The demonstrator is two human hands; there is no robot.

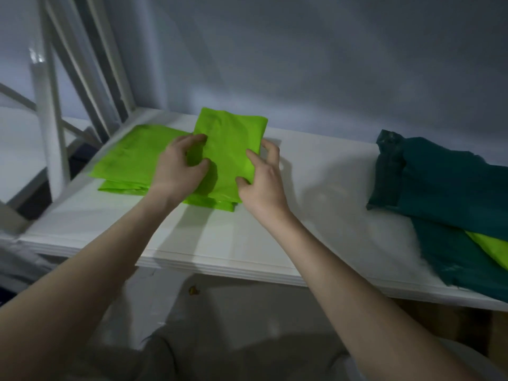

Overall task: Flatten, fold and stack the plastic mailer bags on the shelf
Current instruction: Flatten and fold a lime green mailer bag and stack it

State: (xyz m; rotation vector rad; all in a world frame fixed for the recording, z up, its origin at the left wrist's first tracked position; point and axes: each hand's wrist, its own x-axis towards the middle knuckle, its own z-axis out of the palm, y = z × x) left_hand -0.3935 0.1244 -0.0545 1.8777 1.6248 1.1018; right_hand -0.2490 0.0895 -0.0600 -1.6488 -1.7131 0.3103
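A folded lime-green mailer bag [229,149] sits at the middle of the white shelf [247,243], its far end lifted slightly. My left hand [178,169] grips its left edge, fingers curled onto the plastic. My right hand [261,177] pinches its right edge between thumb and fingers. To the left lies a stack of folded lime-green bags [129,163], partly under the held bag. On the shelf's right lies a heap of unfolded dark teal bags [450,193], with one lime-green bag [492,251] poking out beneath.
White upright posts and diagonal braces of the shelf frame [49,119] stand at the left. A grey wall [330,64] backs the shelf. Bare shelf surface lies between the green bags and the teal heap. The floor shows below the front edge.
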